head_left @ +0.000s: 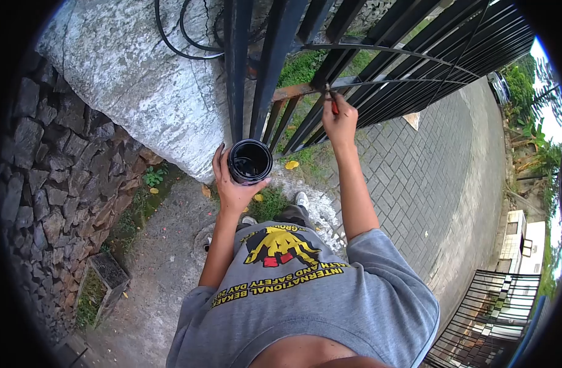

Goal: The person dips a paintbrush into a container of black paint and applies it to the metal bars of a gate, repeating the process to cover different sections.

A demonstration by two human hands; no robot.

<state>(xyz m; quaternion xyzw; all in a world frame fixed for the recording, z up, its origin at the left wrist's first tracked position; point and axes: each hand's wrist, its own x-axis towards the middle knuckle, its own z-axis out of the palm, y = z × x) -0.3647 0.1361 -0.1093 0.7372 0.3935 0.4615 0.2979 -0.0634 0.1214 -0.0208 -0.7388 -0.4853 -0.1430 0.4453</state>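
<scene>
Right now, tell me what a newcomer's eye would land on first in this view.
First, the can of black paint at the centre, held up in the left hand beside the black metal gate. Next, the right hand raised to a rusty crossbar of the gate, gripping a red-handled brush. Below both, the grey T-shirt with its yellow print fills the foreground.

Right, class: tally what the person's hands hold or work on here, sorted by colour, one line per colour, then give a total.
Black: 2, the paint can in the left hand and the metal gate.
Red: 1, the brush handle in the right hand.
Total: 3
</scene>
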